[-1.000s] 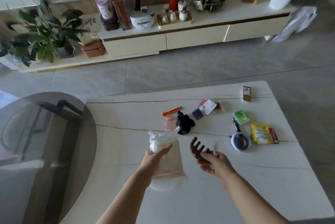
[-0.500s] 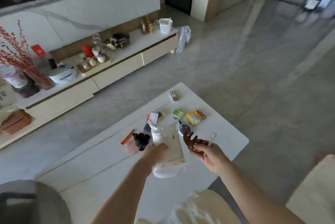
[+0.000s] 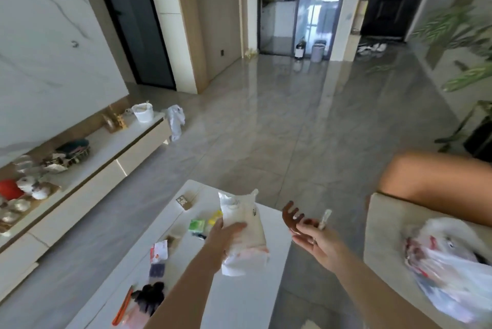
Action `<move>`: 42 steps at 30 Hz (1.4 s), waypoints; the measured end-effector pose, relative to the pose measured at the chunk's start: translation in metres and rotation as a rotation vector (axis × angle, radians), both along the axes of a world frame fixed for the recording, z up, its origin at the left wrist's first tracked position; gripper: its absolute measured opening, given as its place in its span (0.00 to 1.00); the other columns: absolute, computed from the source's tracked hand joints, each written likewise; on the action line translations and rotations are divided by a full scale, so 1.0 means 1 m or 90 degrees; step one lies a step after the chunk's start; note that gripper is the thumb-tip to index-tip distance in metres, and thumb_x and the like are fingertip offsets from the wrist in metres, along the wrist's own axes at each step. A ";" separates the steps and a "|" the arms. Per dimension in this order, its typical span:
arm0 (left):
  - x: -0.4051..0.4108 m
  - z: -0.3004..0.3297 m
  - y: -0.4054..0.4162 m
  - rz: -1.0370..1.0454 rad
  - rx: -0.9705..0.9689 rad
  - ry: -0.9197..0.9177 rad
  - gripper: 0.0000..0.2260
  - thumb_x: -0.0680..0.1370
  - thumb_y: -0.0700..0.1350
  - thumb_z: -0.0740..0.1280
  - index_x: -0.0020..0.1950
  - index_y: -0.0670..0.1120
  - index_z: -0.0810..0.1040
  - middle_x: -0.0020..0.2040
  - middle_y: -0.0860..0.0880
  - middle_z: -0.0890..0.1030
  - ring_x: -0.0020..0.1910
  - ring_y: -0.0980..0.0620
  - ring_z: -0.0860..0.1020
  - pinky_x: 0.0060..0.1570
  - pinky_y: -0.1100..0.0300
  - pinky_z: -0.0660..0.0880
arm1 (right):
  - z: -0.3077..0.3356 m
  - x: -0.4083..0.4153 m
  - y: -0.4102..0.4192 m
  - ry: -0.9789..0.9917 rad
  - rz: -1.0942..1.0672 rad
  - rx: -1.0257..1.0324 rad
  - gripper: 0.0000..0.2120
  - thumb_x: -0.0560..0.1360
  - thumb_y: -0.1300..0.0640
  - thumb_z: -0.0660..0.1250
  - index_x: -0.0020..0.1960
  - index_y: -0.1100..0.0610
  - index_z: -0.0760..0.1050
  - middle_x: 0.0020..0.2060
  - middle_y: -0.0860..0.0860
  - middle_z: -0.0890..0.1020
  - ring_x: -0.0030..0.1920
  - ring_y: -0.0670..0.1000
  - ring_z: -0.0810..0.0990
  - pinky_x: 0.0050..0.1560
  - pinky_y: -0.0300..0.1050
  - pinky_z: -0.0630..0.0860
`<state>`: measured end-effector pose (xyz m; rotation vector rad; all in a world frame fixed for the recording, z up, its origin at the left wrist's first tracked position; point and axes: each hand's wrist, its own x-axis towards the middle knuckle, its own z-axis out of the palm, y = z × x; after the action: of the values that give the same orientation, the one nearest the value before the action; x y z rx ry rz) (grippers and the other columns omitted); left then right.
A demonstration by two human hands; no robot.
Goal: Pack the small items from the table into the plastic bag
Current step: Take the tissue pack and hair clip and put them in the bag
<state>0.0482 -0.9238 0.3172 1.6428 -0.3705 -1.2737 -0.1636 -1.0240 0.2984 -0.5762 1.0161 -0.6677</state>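
Left hand (image 3: 226,235) grips a translucent white plastic bag (image 3: 243,232) round its middle, holding it up over the far right part of the white marble-look table (image 3: 239,299); the bag's crumpled mouth points up and away. Right hand (image 3: 316,238) is off the table's right edge, beside the bag, fingers curled round a brown plastic claw hair clip (image 3: 291,218) and a small pale tube-like item (image 3: 325,219); what the tube is, cannot tell, too blurred. Bag looks thin, limp and light, slippery film, mouth likely to collapse shut, so best held at the rim and spread open, not squeezed mid-body as now. Clip is rigid and light, its teeth could snag or pierce the film; hold it by the spine and drop it in teeth-up. Still on the table, left of the bag: green small packet (image 3: 197,225), yellow packet (image 3: 215,215) partly hidden behind the bag, small brown box (image 3: 184,201) toward the far edge. Nearer, below the bag: red-and-white card packet (image 3: 159,249), dark purple square (image 3: 157,270), black fabric scrunchie (image 3: 149,296), orange slim cutter-like stick (image 3: 123,307), pink item under it, blurred. All small and light, one-hand pinches; flat packets need a fingernail edge-lift off the smooth top. A larger crumpled white and red plastic bag (image 3: 450,270) lies on a beige seat (image 3: 386,224) well right of the table.
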 end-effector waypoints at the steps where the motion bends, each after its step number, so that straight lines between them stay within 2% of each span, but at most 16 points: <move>1: -0.008 0.001 -0.012 -0.010 -0.004 -0.007 0.16 0.70 0.41 0.74 0.56 0.41 0.77 0.43 0.44 0.81 0.40 0.46 0.80 0.38 0.57 0.77 | 0.000 -0.012 -0.006 0.002 -0.016 0.001 0.06 0.75 0.71 0.64 0.50 0.64 0.71 0.46 0.62 0.80 0.47 0.57 0.81 0.51 0.49 0.77; 5: -0.049 0.006 -0.060 -0.076 -0.030 -0.023 0.11 0.72 0.40 0.72 0.54 0.42 0.78 0.44 0.44 0.83 0.41 0.46 0.81 0.40 0.55 0.78 | -0.006 -0.065 -0.033 0.083 -0.056 -0.029 0.10 0.74 0.71 0.65 0.53 0.63 0.71 0.44 0.61 0.82 0.44 0.58 0.83 0.39 0.45 0.80; 9: -0.093 0.011 -0.108 -0.132 -0.039 -0.015 0.12 0.72 0.40 0.72 0.54 0.44 0.78 0.46 0.44 0.83 0.43 0.46 0.82 0.39 0.56 0.78 | -0.017 -0.117 -0.062 0.109 -0.120 -0.025 0.09 0.74 0.72 0.64 0.42 0.60 0.70 0.35 0.58 0.81 0.32 0.53 0.83 0.30 0.43 0.79; 14: -0.150 0.005 -0.173 -0.195 -0.009 -0.029 0.17 0.70 0.41 0.75 0.57 0.43 0.77 0.51 0.43 0.83 0.48 0.44 0.82 0.49 0.50 0.80 | -0.022 -0.179 -0.100 0.132 -0.163 -0.038 0.07 0.76 0.71 0.63 0.40 0.62 0.70 0.26 0.57 0.78 0.22 0.50 0.78 0.22 0.39 0.75; 16: -0.179 0.001 -0.198 -0.232 -0.005 -0.024 0.17 0.70 0.41 0.76 0.56 0.44 0.76 0.51 0.44 0.83 0.48 0.44 0.82 0.49 0.50 0.80 | -0.024 -0.204 -0.111 0.154 -0.183 -0.029 0.06 0.75 0.70 0.64 0.42 0.62 0.72 0.29 0.56 0.79 0.22 0.49 0.79 0.23 0.38 0.77; 19: -0.225 -0.005 -0.229 -0.281 0.001 -0.017 0.13 0.70 0.44 0.76 0.50 0.48 0.76 0.49 0.47 0.83 0.45 0.48 0.82 0.42 0.56 0.80 | -0.028 -0.242 -0.124 0.157 -0.225 -0.010 0.04 0.75 0.69 0.66 0.48 0.64 0.73 0.37 0.59 0.81 0.31 0.54 0.82 0.29 0.41 0.79; 21: -0.252 -0.010 -0.245 -0.321 0.013 -0.013 0.15 0.69 0.47 0.77 0.51 0.47 0.77 0.50 0.45 0.84 0.48 0.46 0.83 0.49 0.50 0.80 | -0.031 -0.266 -0.129 0.172 -0.261 0.005 0.07 0.74 0.70 0.66 0.51 0.64 0.72 0.39 0.61 0.81 0.35 0.57 0.80 0.31 0.43 0.78; 23: -0.276 -0.014 -0.260 -0.358 0.027 -0.005 0.19 0.68 0.48 0.78 0.54 0.44 0.78 0.50 0.44 0.85 0.50 0.44 0.83 0.55 0.46 0.79 | -0.033 -0.288 -0.132 0.182 -0.301 0.022 0.09 0.74 0.70 0.66 0.53 0.64 0.71 0.39 0.62 0.80 0.34 0.58 0.80 0.29 0.42 0.78; 24: -0.288 -0.016 -0.268 -0.370 0.031 -0.006 0.19 0.68 0.48 0.77 0.55 0.44 0.78 0.50 0.43 0.85 0.50 0.44 0.83 0.55 0.45 0.79 | -0.034 -0.298 -0.134 0.183 -0.316 0.029 0.10 0.74 0.70 0.66 0.54 0.64 0.71 0.39 0.62 0.80 0.34 0.58 0.80 0.29 0.42 0.78; 26: -0.311 -0.019 -0.284 -0.388 0.035 -0.005 0.16 0.71 0.45 0.75 0.55 0.43 0.77 0.49 0.43 0.85 0.49 0.44 0.83 0.54 0.46 0.79 | -0.038 -0.316 -0.140 0.192 -0.345 0.045 0.12 0.74 0.69 0.65 0.57 0.67 0.71 0.38 0.63 0.81 0.35 0.58 0.80 0.36 0.48 0.79; 28: -0.332 -0.024 -0.302 -0.411 0.045 -0.010 0.14 0.72 0.43 0.74 0.56 0.42 0.77 0.48 0.43 0.84 0.46 0.44 0.83 0.46 0.52 0.81 | -0.041 -0.331 -0.145 0.203 -0.379 0.062 0.11 0.75 0.69 0.64 0.57 0.67 0.72 0.37 0.61 0.81 0.33 0.58 0.81 0.40 0.50 0.79; 30: -0.351 -0.031 -0.320 -0.437 0.052 -0.022 0.12 0.74 0.42 0.72 0.55 0.42 0.77 0.43 0.45 0.84 0.40 0.48 0.82 0.32 0.62 0.78 | -0.041 -0.343 -0.147 0.186 -0.429 0.091 0.07 0.76 0.69 0.60 0.53 0.63 0.71 0.37 0.61 0.79 0.29 0.55 0.81 0.31 0.44 0.78; 32: -0.369 -0.038 -0.338 -0.470 0.065 -0.036 0.10 0.75 0.41 0.70 0.55 0.41 0.76 0.40 0.46 0.82 0.36 0.50 0.80 0.27 0.65 0.75 | -0.043 -0.355 -0.153 0.187 -0.475 0.123 0.07 0.77 0.69 0.58 0.53 0.62 0.69 0.39 0.61 0.78 0.29 0.55 0.81 0.29 0.42 0.76; 36: -0.401 -0.055 -0.382 -0.559 0.117 -0.071 0.11 0.74 0.42 0.69 0.54 0.40 0.77 0.40 0.44 0.82 0.37 0.48 0.80 0.37 0.57 0.78 | -0.048 -0.376 -0.173 0.251 -0.525 0.153 0.10 0.75 0.70 0.56 0.54 0.63 0.68 0.38 0.65 0.79 0.26 0.54 0.78 0.25 0.40 0.73; 39: -0.422 -0.068 -0.418 -0.640 0.144 -0.101 0.19 0.68 0.47 0.70 0.56 0.42 0.77 0.45 0.42 0.83 0.43 0.44 0.82 0.49 0.50 0.79 | -0.053 -0.386 -0.193 0.308 -0.539 0.194 0.13 0.74 0.73 0.55 0.57 0.64 0.68 0.35 0.62 0.78 0.28 0.55 0.77 0.27 0.40 0.72; 42: -0.442 -0.077 -0.456 -0.731 0.164 -0.120 0.22 0.66 0.48 0.69 0.58 0.44 0.74 0.49 0.43 0.83 0.49 0.43 0.82 0.49 0.52 0.79 | -0.055 -0.389 -0.212 0.363 -0.575 0.220 0.14 0.74 0.73 0.57 0.56 0.62 0.68 0.37 0.58 0.76 0.35 0.56 0.77 0.32 0.44 0.72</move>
<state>-0.3936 -1.3800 0.2406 1.8034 -1.4587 -2.0360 -0.5522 -1.2364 0.2431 0.0503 1.9198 -1.1084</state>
